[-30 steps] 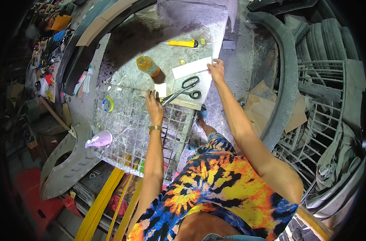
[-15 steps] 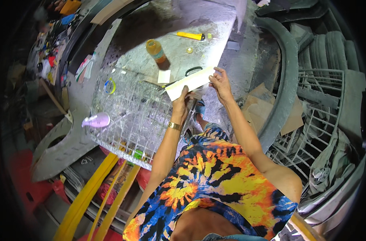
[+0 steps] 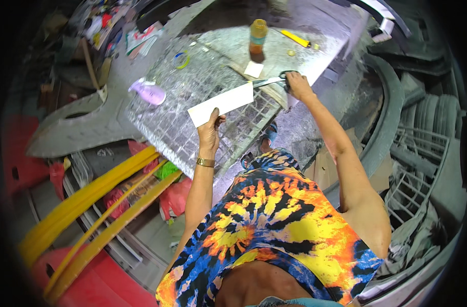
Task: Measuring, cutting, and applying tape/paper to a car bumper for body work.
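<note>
My left hand (image 3: 210,134) pinches a long white strip of paper or card (image 3: 224,104) near its lower edge, thumb on top. Scissors (image 3: 270,81) with dark handles are gripped in my right hand (image 3: 299,86). Their blades point left and meet the strip's far right corner; whether they cut into it cannot be made out. Just beyond the blades lies a small pale square (image 3: 253,69) on the worktable (image 3: 218,48). Farther back stands a bottle of orange-brown liquid (image 3: 258,37), and a yellow utility knife (image 3: 296,38) lies to its right.
On the table's left are a purple bottle (image 3: 150,93) and a blue-yellow ring (image 3: 182,60). Wire mesh (image 3: 192,123) covers the near part. Yellow strips (image 3: 90,197) slant at lower left. A grey curved panel (image 3: 389,110) and a white rack (image 3: 418,163) stand right.
My right hand has let go of the strip and taken hold of the scissors that lay on the table. The left hand keeps the strip, now farther left. The view has shifted.
</note>
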`<state>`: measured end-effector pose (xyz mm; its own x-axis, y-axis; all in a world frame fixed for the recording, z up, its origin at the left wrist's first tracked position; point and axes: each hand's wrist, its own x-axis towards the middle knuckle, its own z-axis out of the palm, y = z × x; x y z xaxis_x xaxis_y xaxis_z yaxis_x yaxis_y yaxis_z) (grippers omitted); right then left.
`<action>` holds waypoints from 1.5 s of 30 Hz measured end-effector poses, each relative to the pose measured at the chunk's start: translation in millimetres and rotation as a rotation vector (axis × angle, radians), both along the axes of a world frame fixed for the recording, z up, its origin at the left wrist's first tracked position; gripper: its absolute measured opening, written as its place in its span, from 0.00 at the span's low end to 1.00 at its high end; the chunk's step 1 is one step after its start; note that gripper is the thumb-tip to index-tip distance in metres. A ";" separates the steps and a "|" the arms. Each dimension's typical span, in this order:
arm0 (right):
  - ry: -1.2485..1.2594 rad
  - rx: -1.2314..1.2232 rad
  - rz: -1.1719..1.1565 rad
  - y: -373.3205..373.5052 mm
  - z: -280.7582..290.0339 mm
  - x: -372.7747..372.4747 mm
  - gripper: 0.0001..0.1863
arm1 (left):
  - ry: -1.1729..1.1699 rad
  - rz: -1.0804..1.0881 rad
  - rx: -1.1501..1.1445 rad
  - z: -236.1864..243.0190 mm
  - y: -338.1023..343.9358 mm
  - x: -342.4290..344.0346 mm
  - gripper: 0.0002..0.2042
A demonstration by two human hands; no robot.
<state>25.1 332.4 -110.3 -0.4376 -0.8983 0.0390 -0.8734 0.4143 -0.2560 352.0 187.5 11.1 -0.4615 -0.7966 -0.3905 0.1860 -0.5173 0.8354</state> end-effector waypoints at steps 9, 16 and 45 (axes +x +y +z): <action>-0.735 0.345 0.295 29.4 -7.4 12.7 0.19 | 0.096 0.101 0.033 -14.4 -1.7 59.0 0.10; -1.497 0.334 -0.222 77.0 39.6 169.2 0.22 | 0.129 0.214 0.031 -33.8 -17.9 70.2 0.10; -1.628 -0.159 -0.353 30.6 70.1 226.7 0.23 | 0.010 -0.173 0.110 -77.0 10.2 -24.0 0.13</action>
<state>251.8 363.0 -40.2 -0.2765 -0.7857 -0.5534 0.4515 0.4021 -0.7965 327.9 197.7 -65.9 -0.5925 -0.6575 -0.4654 0.0945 -0.6305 0.7704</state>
